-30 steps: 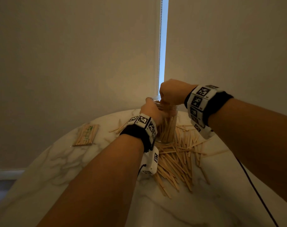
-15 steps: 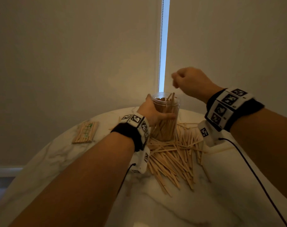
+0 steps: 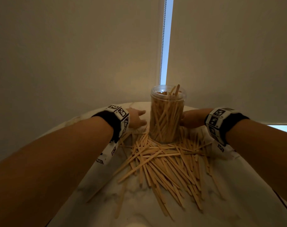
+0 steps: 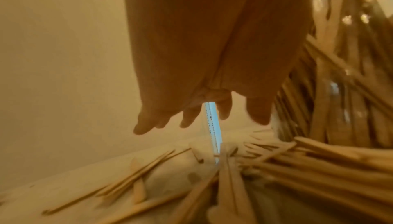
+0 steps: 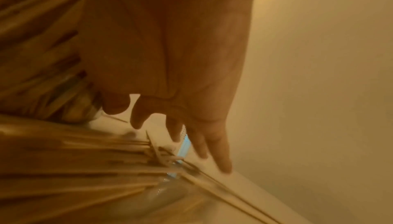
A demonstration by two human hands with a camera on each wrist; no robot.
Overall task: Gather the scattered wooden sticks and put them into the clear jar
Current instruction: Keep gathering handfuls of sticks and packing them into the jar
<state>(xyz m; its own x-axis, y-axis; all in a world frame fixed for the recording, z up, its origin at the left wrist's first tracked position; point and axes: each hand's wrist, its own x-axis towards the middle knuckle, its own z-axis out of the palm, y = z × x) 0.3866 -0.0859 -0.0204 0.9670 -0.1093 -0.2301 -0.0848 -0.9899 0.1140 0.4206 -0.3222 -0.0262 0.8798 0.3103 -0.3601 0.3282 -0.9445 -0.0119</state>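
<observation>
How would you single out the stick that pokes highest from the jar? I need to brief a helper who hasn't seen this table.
Start at the round marble table, then find the clear jar standing upright at its far side between the two hands. At the right of the jar's open mouth, one stick rises above the rim, taller than the rest packed inside.

The tall clear plastic jar point(image 3: 166, 115) full of sticks stands upright between the left hand point(image 3: 137, 119) and the right hand point(image 3: 191, 119). Its mouth is open, with free air above. Loose flat wooden sticks point(image 3: 164, 163) cover the white marble surface point(image 3: 93, 190) in front of the jar. Behind it, the pale window blind point(image 3: 73, 54) closes the way.
</observation>
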